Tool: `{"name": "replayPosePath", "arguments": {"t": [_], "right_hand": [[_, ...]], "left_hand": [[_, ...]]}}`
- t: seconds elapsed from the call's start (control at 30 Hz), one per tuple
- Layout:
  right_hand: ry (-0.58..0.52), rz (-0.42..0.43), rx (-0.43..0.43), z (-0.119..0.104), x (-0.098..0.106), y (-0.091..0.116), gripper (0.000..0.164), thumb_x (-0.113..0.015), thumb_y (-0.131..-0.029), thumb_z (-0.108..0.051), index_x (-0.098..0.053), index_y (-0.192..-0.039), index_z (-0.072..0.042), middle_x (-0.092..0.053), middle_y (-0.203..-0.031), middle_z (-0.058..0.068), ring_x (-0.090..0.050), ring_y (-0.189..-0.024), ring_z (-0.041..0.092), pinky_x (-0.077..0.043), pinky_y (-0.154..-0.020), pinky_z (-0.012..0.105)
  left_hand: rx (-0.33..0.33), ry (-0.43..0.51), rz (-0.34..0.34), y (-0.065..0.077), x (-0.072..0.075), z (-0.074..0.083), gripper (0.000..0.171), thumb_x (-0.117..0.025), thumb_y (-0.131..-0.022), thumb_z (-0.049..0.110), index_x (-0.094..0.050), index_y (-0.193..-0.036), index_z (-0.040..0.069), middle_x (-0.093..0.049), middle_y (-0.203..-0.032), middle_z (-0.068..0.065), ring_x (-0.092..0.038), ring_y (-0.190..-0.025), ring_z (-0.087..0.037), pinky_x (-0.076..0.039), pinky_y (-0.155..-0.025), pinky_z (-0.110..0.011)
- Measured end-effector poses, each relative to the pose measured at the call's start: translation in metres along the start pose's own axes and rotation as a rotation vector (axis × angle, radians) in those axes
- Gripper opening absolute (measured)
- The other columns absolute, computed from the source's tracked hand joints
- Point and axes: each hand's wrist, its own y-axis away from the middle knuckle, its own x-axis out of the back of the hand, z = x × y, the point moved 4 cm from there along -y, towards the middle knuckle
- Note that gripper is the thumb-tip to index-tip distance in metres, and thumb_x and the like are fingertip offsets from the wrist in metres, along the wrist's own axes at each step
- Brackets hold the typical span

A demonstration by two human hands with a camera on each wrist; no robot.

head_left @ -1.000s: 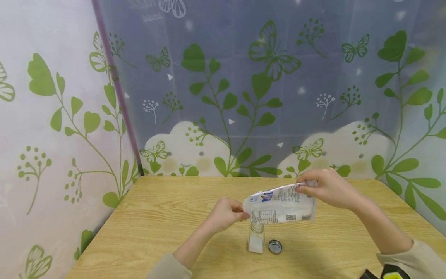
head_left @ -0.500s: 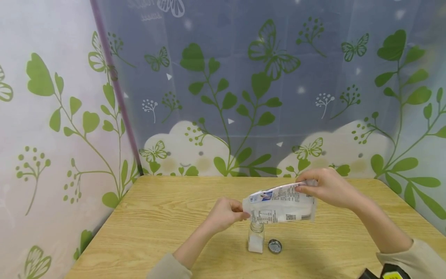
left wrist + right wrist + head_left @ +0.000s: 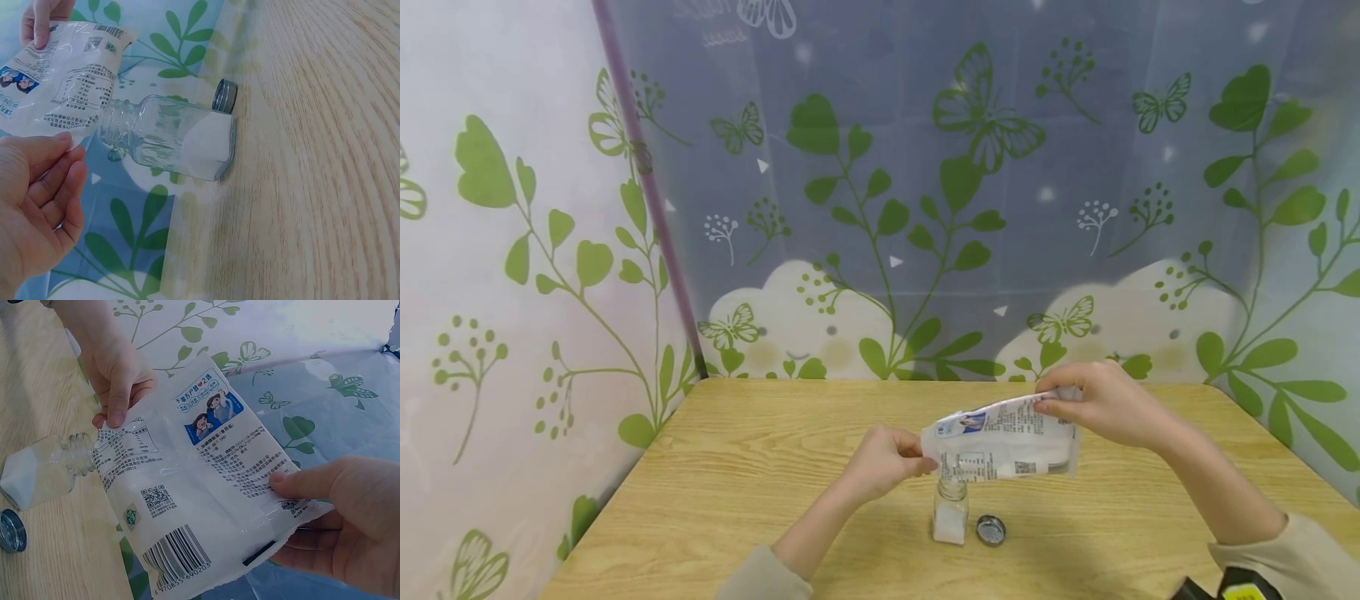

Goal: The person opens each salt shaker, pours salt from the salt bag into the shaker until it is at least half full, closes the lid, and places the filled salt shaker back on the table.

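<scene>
A white printed salt bag [image 3: 1007,442] is held tilted between both hands, its lower left corner right at the mouth of a small glass jar [image 3: 951,521]. My left hand [image 3: 883,462] pinches the bag's left end between thumb and fingers. At the upper right end, my right hand [image 3: 1101,404] grips the bag, thumb on its printed face in the right wrist view. White salt [image 3: 206,147] fills the lower part of the upright jar. Beside the jar lies a round metal lid [image 3: 991,530], its hollow side showing.
The wooden table [image 3: 760,483] runs back to a fabric backdrop [image 3: 917,208] with printed leaves and butterflies. Another printed panel [image 3: 535,292] stands along the left. A black and yellow object [image 3: 1232,586] shows at the bottom right edge.
</scene>
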Motion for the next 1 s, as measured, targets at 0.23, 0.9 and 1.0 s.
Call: {"name": "replayPosePath", "arguments": {"t": [0.23,0.9,1.0], "right_hand": [[0.001,-0.003,0.003,0.0001,0.0005,-0.0002,0.004,-0.068,-0.085,-0.019,-0.070,-0.088,-0.017,-0.065,-0.084,-0.010,-0.058,-0.074,0.005,-0.046,-0.062,0.028],[0.002,-0.021,-0.021,-0.0001,0.0019,-0.0006,0.011,-0.067,-0.086,-0.022,-0.071,-0.092,-0.014,-0.066,-0.086,-0.007,-0.059,-0.076,0.008,-0.046,-0.063,0.029],[-0.001,-0.022,-0.022,-0.0001,0.0018,-0.0007,0.011,-0.067,-0.086,-0.022,-0.071,-0.092,-0.014,-0.066,-0.086,-0.007,-0.058,-0.075,0.008,-0.046,-0.063,0.029]], "left_hand": [[0.005,-0.004,-0.002,0.0003,0.0004,0.0008,0.006,-0.072,-0.078,0.012,-0.072,-0.074,0.007,-0.067,-0.074,0.001,-0.060,-0.068,-0.010,-0.047,-0.061,-0.027],[-0.005,-0.003,-0.009,0.0009,0.0002,0.0016,0.008,-0.072,-0.079,0.013,-0.071,-0.073,0.006,-0.067,-0.073,0.002,-0.059,-0.068,-0.010,-0.046,-0.060,-0.028],[-0.004,-0.007,-0.008,0.0009,0.0001,0.0017,0.008,-0.072,-0.079,0.012,-0.071,-0.073,0.007,-0.067,-0.073,0.002,-0.059,-0.067,-0.010,-0.046,-0.060,-0.028]]}}
